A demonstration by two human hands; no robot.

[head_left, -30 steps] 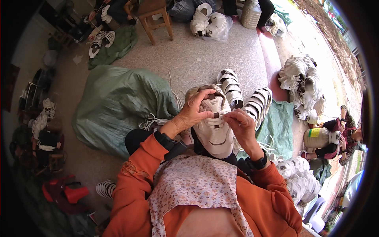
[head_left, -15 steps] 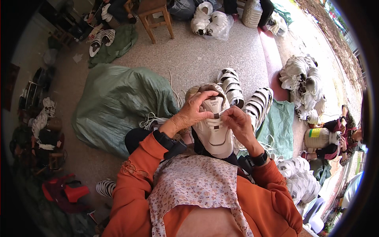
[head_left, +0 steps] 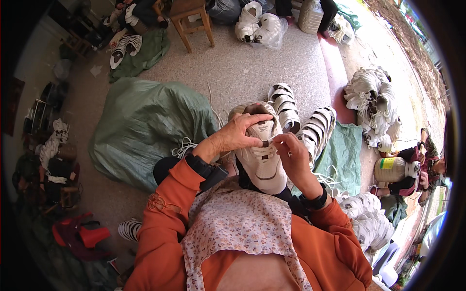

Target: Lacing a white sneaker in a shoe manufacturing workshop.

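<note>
In front of my lap a white and beige sneaker point(head_left: 266, 172) stands with its toe toward me and its opening away from me. My left hand point(head_left: 229, 137) grips its upper, the fingers over the tongue and the thumb beside a dark lace loop. With thumb and forefinger, my right hand point(head_left: 294, 153) pinches a thin white shoelace point(head_left: 273, 139) at the right side of that loop. Where the lace runs under the loop is too small to tell. Just beyond lie two nested stacks of white sneakers point(head_left: 284, 106), one to the right of the other.
A large green sheet point(head_left: 150, 126) bulges on the left. Bundled white sneakers point(head_left: 374, 104) and a further white pile point(head_left: 366, 220) stand to the right. A wooden stool point(head_left: 189, 22) is at the far side. Another person point(head_left: 429, 167) sits at right beside a big plastic jug point(head_left: 390, 169).
My right hand has turned and drawn slightly down, its fingers still pinching the lace at the loop. My left hand has barely moved on the sneaker.
</note>
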